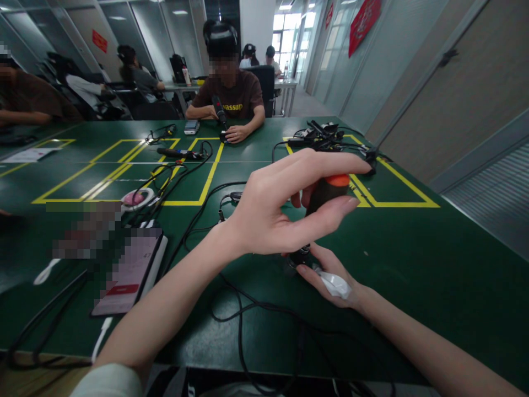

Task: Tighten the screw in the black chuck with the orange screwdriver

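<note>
Left hand [275, 207] curls round the orange-topped tool [326, 196], index stretched long; right hand [336, 278] pinches a black part [300, 256] below it; beyond it, a shirt [242, 91] reads "assup"!

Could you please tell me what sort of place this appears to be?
Probably an office workroom: the green table is marked with yellow lines and holds a heap of black gear, with panelled partitions along the sides.

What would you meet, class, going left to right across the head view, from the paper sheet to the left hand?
Paper sheet → lit-screen device → small grey stack → left hand.
</note>
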Demonstrator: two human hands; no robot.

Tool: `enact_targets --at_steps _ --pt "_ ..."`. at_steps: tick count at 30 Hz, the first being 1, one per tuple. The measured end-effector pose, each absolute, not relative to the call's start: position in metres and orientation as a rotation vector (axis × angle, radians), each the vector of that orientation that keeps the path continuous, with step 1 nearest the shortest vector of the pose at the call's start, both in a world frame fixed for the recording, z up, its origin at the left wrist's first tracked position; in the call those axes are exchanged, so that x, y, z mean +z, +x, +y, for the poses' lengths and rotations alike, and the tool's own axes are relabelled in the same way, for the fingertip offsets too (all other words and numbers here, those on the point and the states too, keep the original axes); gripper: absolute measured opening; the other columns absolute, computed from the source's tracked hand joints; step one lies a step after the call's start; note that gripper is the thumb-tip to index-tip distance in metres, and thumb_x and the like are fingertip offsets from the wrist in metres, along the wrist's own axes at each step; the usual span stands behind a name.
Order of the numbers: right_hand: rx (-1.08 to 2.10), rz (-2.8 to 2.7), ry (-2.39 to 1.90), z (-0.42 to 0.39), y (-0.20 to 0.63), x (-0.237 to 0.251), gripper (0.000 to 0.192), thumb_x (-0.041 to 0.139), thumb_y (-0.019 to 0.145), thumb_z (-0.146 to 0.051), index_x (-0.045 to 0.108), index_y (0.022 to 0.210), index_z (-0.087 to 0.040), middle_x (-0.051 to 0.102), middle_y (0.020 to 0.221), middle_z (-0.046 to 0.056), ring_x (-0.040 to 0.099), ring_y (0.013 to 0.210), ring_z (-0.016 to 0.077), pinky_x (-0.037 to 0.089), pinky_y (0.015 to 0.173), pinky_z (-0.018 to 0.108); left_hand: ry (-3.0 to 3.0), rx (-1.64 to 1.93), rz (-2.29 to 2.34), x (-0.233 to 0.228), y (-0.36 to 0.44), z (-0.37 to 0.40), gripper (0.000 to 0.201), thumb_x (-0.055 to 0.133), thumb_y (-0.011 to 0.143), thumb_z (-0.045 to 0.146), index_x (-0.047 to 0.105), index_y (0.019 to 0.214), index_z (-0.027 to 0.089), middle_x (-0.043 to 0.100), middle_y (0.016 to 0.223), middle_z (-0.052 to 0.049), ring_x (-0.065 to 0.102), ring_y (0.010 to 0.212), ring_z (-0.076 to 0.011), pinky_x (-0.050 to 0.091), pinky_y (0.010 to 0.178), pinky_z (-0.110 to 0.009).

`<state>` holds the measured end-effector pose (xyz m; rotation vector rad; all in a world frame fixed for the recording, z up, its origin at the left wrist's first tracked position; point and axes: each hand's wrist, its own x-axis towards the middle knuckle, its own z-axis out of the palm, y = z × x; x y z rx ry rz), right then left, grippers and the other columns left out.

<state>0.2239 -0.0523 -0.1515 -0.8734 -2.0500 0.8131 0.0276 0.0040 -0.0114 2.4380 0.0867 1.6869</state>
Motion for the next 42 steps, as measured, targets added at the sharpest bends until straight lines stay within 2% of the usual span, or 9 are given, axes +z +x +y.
enact_targets --at_steps 4,9,12,16,18,23,32,38,42 --pt "0.822 -2.044 -0.876 -0.0525 0.2243 -0.1512 0.033 0.06 0.103 -0.032 0.066 0.132 -0.019 0.08 0.12 0.015 0.079 0.105 0.0291 0.063 0.098 0.042 2.444 1.659 0.15 -0.011 0.0267 0.002 0.017 0.069 0.096 0.023 0.069 0.11 0.013 0.079 0.111 -0.006 0.077 0.097 -0.0129 0.066 0.086 -0.024" --pt "0.805 -2.055 -0.868 -0.0525 0.2247 -0.1528 0.034 0.06 0.103 -0.032 0.065 0.134 -0.018 0.08 0.12 0.015 0.079 0.106 0.0285 0.063 0.098 0.041 2.435 1.626 0.181 -0.0116 0.0258 -0.0007 0.021 0.068 0.097 0.022 0.067 0.117 0.015 0.079 0.109 -0.005 0.078 0.091 -0.0117 0.063 0.069 -0.02" --pt "0.777 -2.047 -0.861 -0.0525 0.2246 -0.1536 0.031 0.06 0.103 -0.031 0.064 0.132 -0.019 0.081 0.118 0.014 0.079 0.104 0.0279 0.064 0.096 0.04 2.42 1.534 0.172 -0.0103 0.0237 -0.0023 0.027 0.057 0.101 0.022 0.066 0.126 0.018 0.078 0.105 -0.003 0.076 0.084 -0.0126 0.067 0.077 -0.028" --pt "0.773 -2.062 -0.867 -0.0519 0.2259 -0.1541 0.032 0.061 0.102 -0.029 0.064 0.133 -0.019 0.081 0.118 0.013 0.078 0.105 0.028 0.063 0.098 0.04 2.398 1.436 0.129 -0.0079 0.0209 -0.0029 0.037 0.04 0.104 0.016 0.064 0.133 0.021 0.077 0.113 -0.002 0.076 0.093 -0.0133 0.067 0.092 -0.031" --pt "0.784 -2.064 -0.872 -0.0516 0.2267 -0.1543 0.033 0.062 0.102 -0.029 0.065 0.133 -0.019 0.081 0.119 0.013 0.078 0.105 0.0281 0.062 0.099 0.041 2.399 1.452 0.141 -0.0075 0.0209 -0.0026 0.037 0.042 0.105 0.016 0.064 0.134 0.021 0.077 0.11 -0.002 0.076 0.092 -0.0132 0.067 0.091 -0.03" --pt "0.8 -2.06 -0.882 -0.0515 0.2269 -0.1538 0.033 0.061 0.102 -0.029 0.065 0.133 -0.019 0.08 0.119 0.014 0.078 0.103 0.0276 0.063 0.097 0.04 2.416 1.537 0.146 -0.0079 0.024 -0.0026 0.03 0.049 0.104 0.019 0.067 0.128 0.022 0.078 0.101 0.0 0.069 0.074 -0.0099 0.064 0.074 -0.028" --pt "0.813 -2.056 -0.877 -0.0516 0.2271 -0.1555 0.036 0.061 0.104 -0.034 0.064 0.136 -0.019 0.08 0.119 0.014 0.079 0.106 0.0287 0.063 0.097 0.041 2.406 1.561 0.144 -0.009 0.0254 -0.0023 0.022 0.059 0.101 0.017 0.07 0.12 0.013 0.079 0.109 -0.003 0.07 0.084 -0.0086 0.062 0.083 -0.025" --pt "0.793 -2.051 -0.872 -0.0516 0.2263 -0.1565 0.034 0.061 0.104 -0.034 0.065 0.135 -0.019 0.081 0.119 0.014 0.079 0.105 0.0279 0.063 0.098 0.041 2.399 1.506 0.143 -0.0083 0.022 -0.0019 0.032 0.045 0.107 0.02 0.069 0.128 0.02 0.075 0.099 -0.002 0.071 0.08 -0.0114 0.064 0.078 -0.031" --pt "0.808 -2.066 -0.889 -0.0513 0.2266 -0.1546 0.036 0.06 0.104 -0.035 0.066 0.136 -0.019 0.081 0.119 0.014 0.078 0.106 0.0284 0.062 0.1 0.042 2.381 1.53 0.135 -0.0089 0.0232 -0.0015 0.03 0.047 0.106 0.019 0.069 0.127 0.02 0.075 0.1 -0.002 0.069 0.073 -0.0094 0.062 0.073 -0.028"
